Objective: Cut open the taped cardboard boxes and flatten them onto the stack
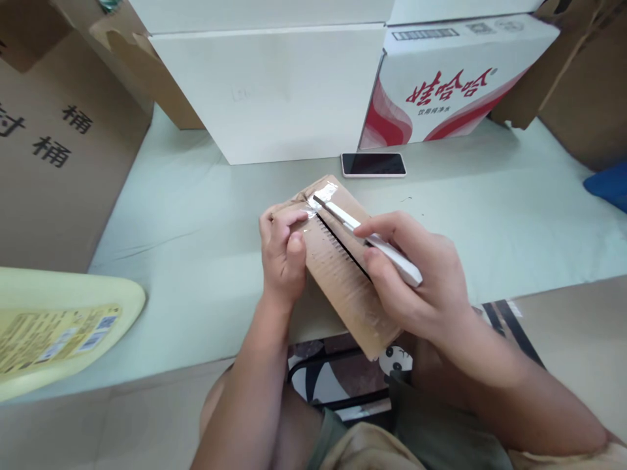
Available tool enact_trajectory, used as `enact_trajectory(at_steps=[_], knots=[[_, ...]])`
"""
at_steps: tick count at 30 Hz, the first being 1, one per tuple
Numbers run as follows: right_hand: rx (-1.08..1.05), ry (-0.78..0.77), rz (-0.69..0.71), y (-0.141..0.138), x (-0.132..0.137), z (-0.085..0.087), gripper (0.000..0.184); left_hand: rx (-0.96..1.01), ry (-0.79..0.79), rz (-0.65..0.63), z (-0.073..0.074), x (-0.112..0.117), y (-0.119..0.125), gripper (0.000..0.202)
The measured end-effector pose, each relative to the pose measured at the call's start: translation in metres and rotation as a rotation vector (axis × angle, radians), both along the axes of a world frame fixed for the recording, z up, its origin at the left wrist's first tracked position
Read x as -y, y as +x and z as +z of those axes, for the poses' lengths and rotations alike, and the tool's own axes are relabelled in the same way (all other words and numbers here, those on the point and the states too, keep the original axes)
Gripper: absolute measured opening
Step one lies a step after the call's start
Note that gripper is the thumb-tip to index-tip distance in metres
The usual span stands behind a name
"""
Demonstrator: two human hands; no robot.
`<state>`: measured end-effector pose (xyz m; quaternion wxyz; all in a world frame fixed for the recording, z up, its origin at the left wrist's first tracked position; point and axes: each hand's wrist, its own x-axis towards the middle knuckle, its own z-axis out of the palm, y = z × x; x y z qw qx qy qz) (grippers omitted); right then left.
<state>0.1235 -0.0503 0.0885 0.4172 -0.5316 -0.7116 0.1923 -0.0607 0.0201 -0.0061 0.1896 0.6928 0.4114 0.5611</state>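
A small brown cardboard box lies slanted at the table's front edge, its near corner sticking out over the edge. Along its top runs a dark slit, and shiny clear tape covers the far end. My left hand is closed around the box's far left corner, with the fingertips on the tape. In my right hand is a white utility knife, gripped between thumb and fingers. Its blade points to the far left and its tip touches the tape at the end of the slit.
A phone lies beyond the box, in front of a white carton and a red-and-white water carton. Large brown cartons stand on the left. A pale yellow bottle is at the near left. Something blue is at the right edge.
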Motion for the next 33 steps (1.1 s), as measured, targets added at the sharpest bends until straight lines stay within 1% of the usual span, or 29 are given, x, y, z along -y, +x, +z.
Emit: enact_trajectory(at_steps=[5, 10, 15, 21, 27, 30, 33], knots=[[0.020, 0.026, 0.050, 0.0023, -0.0009, -0.0005, 0.013, -0.008, -0.035, 0.015, -0.0003, 0.0007, 0.0006, 0.045], [0.051, 0.058, 0.077, 0.0031, 0.0013, -0.0013, 0.015, -0.009, 0.004, -0.004, -0.0020, -0.0006, -0.0002, 0.039], [0.142, 0.097, 0.103, 0.0009, 0.0010, -0.0031, 0.011, -0.056, 0.016, 0.025, -0.0041, -0.0021, 0.0005, 0.043], [0.131, 0.044, 0.080, -0.0014, -0.0019, -0.0026, 0.011, -0.016, 0.038, 0.013, -0.0060, -0.0027, 0.0014, 0.038], [0.086, 0.044, 0.051, 0.0005, 0.0018, -0.0018, 0.011, -0.026, 0.020, 0.019, -0.0049, -0.0019, 0.0012, 0.040], [0.078, 0.022, 0.031, 0.0007, 0.0026, -0.0014, 0.010, -0.009, 0.030, 0.011, -0.0041, -0.0019, 0.0016, 0.037], [0.066, 0.011, 0.040, 0.0007, 0.0016, -0.0006, 0.010, 0.002, 0.031, -0.008, -0.0050, -0.0021, 0.0017, 0.035]])
